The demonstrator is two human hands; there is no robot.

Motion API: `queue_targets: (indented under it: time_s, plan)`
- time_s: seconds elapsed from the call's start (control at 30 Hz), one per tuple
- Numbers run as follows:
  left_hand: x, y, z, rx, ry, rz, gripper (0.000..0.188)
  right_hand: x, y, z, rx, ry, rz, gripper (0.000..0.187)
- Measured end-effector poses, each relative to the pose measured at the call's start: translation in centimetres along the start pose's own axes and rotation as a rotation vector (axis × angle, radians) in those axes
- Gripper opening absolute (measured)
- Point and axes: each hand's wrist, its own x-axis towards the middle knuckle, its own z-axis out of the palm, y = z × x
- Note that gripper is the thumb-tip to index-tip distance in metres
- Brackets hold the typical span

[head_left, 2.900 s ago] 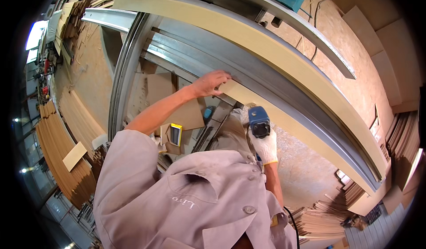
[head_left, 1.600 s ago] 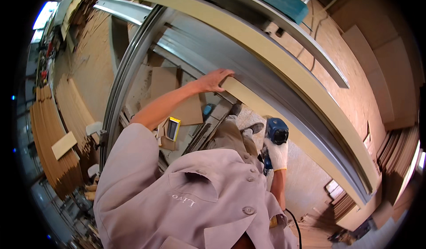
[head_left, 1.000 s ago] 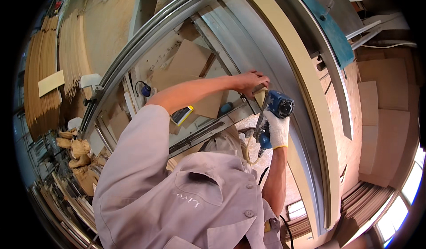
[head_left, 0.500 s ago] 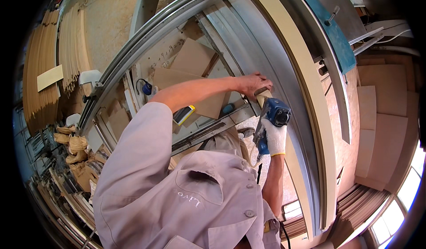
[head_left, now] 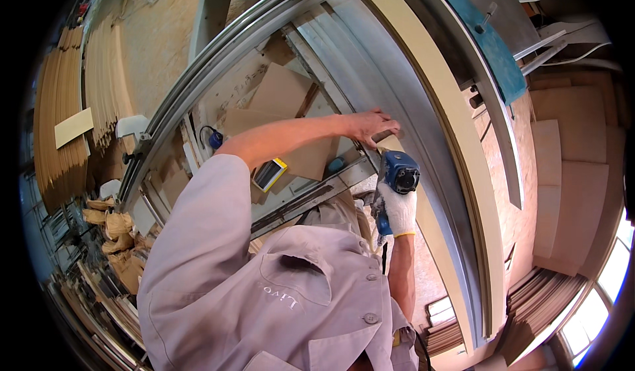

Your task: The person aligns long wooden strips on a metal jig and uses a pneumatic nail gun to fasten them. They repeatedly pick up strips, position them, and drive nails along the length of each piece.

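Observation:
My bare left hand (head_left: 370,127) bends its fingers over the far end of a narrow pale board (head_left: 428,229), which runs back toward my right side along the grey metal table (head_left: 377,60). In a white glove with a yellow cuff, my right hand (head_left: 399,211) is wrapped round a blue handheld power tool (head_left: 401,171) with a black round part on top. The tool rests against the board close to my left fingers. Its underside and its exact contact with the board are hidden. A dark cord hangs below the tool.
Beyond the table's bare metal lies another long pale board (head_left: 440,93). A teal machine part (head_left: 486,43) stands at the far right. Brown panels (head_left: 575,192) lean at right. Loose sheets (head_left: 278,90) and a yellow-edged box (head_left: 270,174) lie inside the frame. Wood strips (head_left: 63,120) are stacked left.
The power tool and my gloved right hand have shifted slightly left and toward me. My left hand stays at the board's end. The whole view has shifted a little.

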Motion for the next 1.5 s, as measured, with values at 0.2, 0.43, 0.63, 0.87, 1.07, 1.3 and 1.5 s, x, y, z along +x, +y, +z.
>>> queue_targets:
  time_s: [0.2,0.43,0.63,0.87,1.07,1.3,1.5]
  plan:
    - [0.0,-0.1,-0.3,0.031,-0.012,0.025,0.082,-0.1,-0.7,-0.1,0.102,0.120,0.089,0.020]
    - [-0.1,0.1,0.0,0.046,0.022,0.022,0.075,0.3,-0.1,-1.3,0.012,0.193,-0.028,0.018]
    - [-0.1,-0.1,-0.1,0.041,-0.006,0.004,0.077,-1.6,2.2,-3.5,0.100,0.216,0.058,0.016]
    - [-0.1,0.5,-0.8,0.035,-0.074,-0.057,0.083,-3.5,1.2,-3.8,0.204,0.188,0.095,0.016]
    - [-0.4,1.2,-2.1,0.028,-0.109,-0.010,0.085,-4.4,1.1,-0.1,0.058,0.214,-0.086,0.023]
    - [-0.1,1.4,-2.0,0.033,-0.128,-0.062,0.086,-4.4,2.0,-0.2,-0.095,0.234,-0.117,0.023]
    - [0.1,0.8,-1.6,0.108,-0.111,-0.032,0.087,-4.9,6.9,-2.8,-0.134,0.255,-0.030,0.030]
